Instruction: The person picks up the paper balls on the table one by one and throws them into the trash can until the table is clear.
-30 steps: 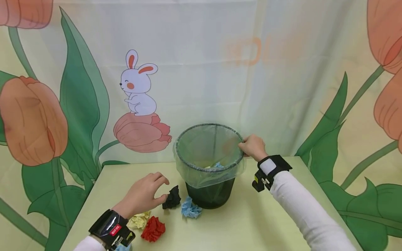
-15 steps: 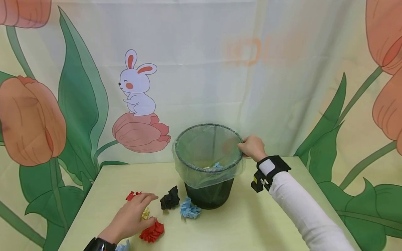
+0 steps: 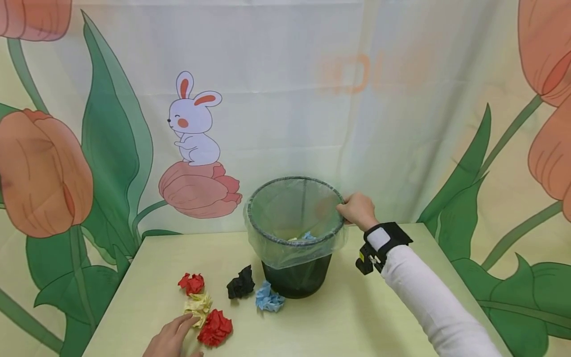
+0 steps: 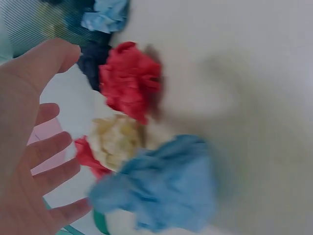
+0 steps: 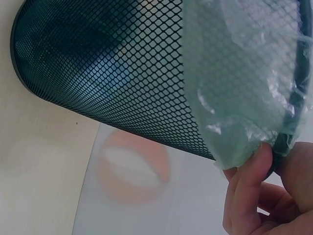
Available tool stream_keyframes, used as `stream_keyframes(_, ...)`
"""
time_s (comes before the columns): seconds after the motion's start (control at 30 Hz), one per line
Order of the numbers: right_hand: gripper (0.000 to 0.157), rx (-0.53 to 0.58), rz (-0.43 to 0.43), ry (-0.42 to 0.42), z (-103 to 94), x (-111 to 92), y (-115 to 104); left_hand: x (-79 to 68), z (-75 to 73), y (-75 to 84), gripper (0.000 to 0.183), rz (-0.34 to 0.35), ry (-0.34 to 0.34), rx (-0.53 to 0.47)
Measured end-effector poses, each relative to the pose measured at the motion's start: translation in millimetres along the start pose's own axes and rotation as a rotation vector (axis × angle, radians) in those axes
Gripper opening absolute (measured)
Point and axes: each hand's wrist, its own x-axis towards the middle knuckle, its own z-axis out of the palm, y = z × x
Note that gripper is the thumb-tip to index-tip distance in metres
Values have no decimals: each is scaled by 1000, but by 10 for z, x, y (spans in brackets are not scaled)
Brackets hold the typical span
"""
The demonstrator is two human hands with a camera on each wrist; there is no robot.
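My right hand (image 3: 359, 210) grips the rim of a black mesh wastebasket (image 3: 294, 280), pinching the clear bag liner (image 5: 234, 98) folded over it. Blue and yellow crumpled paper shows inside the basket. At the lower left my left hand (image 3: 171, 337) hovers with fingers spread, holding nothing. In the left wrist view a blue paper ball (image 4: 166, 186) lies nearest its fingertips. Beyond are a red paper ball (image 3: 215, 328), a yellow paper ball (image 3: 198, 305) and another red paper ball (image 3: 192, 283).
Near the foot of the basket lie a black paper ball (image 3: 241, 283) and a light blue paper ball (image 3: 269, 297). Behind the pale table (image 3: 357, 317) hangs a curtain (image 3: 285, 99) printed with tulips and a rabbit.
My left hand has moved down and toward the near left edge, from beside the black paper ball, uncovering the yellow and far red balls. The right hand stays on the rim.
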Motion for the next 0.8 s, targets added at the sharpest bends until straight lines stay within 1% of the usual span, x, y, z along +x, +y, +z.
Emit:
stream_keyframes(0.07,42,-2,1,-1,8,-1,5,-42,77,-66,89,-24,-15,4)
stream_keyframes(0.17,41,-3,6,-6,13,-2,3,-94,184,-171,100,-42,1,24)
stream_keyframes(0.27,42,-3,7,-9,7,-4,-5,-113,280,-270,103,-56,18,52)
stream_keyframes(0.37,43,-3,1,-9,-1,-7,-16,-93,357,-357,105,-78,-7,67)
stream_keyframes(0.4,43,-2,-1,-8,-5,-9,-15,-79,381,-385,104,-84,-19,64)
stream_keyframes(0.47,43,-3,-4,-8,-10,-11,-12,-52,424,-426,104,-110,-48,31)
stream_keyframes(0.53,43,-6,-7,-8,-11,-15,-10,-27,471,-468,101,-120,-64,-6)
stream_keyframes(0.67,43,-7,-7,-7,-8,-13,-10,8,581,-521,93,-130,-40,-74)
stream_keyframes(0.8,43,-12,-16,-2,-6,-15,-10,19,666,-532,90,-141,-10,-80)
